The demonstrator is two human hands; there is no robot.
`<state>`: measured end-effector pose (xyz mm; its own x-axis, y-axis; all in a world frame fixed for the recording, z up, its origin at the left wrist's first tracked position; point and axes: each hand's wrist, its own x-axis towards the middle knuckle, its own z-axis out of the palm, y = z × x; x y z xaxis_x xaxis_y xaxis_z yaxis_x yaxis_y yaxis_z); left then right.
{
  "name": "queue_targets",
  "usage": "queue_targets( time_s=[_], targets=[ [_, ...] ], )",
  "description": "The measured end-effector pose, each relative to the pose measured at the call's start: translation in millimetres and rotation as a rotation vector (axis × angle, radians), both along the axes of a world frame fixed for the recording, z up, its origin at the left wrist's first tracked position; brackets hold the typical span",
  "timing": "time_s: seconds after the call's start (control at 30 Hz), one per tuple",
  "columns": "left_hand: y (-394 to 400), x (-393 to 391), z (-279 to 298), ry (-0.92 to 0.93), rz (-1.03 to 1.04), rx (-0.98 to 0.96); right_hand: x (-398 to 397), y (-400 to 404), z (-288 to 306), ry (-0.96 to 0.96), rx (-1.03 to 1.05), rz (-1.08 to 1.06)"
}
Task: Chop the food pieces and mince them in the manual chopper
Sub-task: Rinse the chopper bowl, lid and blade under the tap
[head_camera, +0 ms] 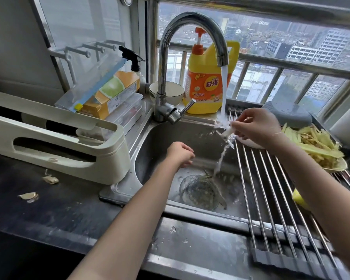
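Loosely curled and empty, left hand (180, 153) is kept over sink (150, 150); pale food piece (227, 132) pinched by right hand (257, 126) gets rinsed under tap (190, 47).

We see home kitchen, high-rise flat. Evidence: stainless steel sink (150, 142) set in dark worktop (49, 215), curved chrome tap (190, 23) running water, yellow pump bottle of dish soap (206, 77), steel-rod roll-up draining rack (271, 188), cream plastic dish holder (69, 146), window (291, 47) overlooking city blocks.
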<state>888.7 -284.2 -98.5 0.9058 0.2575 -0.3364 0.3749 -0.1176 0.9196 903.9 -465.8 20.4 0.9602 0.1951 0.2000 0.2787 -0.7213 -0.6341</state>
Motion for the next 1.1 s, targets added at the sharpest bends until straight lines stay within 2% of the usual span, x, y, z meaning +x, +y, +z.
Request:
queue_targets(
  time_s=[0.1,0.13,0.27,0.37,0.47,0.6,0.73,0.83,0.9,0.97,1.03,1.1],
  targets=[
    [-1,0,-5,0.033,-0.041,0.063,-13,-33,2,0.168,0.231,-0.069],
    [-1,0,-5,0.035,-0.043,0.071,-15,-45,1,0.157,0.197,-0.09],
    [-2,1,-4,0.058,-0.04,0.14,-26,-66,0,-0.016,-0.164,-0.115],
    [-3,-2,-4,0.074,-0.08,0.181,-26,-63,-6,0.017,-0.343,-0.056],
    [-2,-6,-4,0.062,-0.117,0.252,-30,-58,-1,0.054,-0.397,-0.03],
    [2,-3,-5,0.037,-0.053,0.326,-40,-22,18,-0.08,-0.292,0.008],
    [13,2,-3,-0.032,0.196,0.399,-32,63,-12,0.107,-0.732,0.14],
    [17,-4,1,-0.096,0.301,0.572,-25,109,-66,0.245,-0.858,0.225],
    [18,-7,3,-0.088,0.274,0.589,-13,112,-105,0.26,-0.966,0.267],
    [17,-7,1,-0.066,0.155,0.527,-5,106,-135,0.325,-1.11,0.302],
    [14,-7,-1,-0.041,0.031,0.455,-2,103,-151,0.425,-1.234,0.316],
    [13,-5,-4,-0.047,0.005,0.445,1,99,-152,0.419,-1.293,0.293]
  ],
)
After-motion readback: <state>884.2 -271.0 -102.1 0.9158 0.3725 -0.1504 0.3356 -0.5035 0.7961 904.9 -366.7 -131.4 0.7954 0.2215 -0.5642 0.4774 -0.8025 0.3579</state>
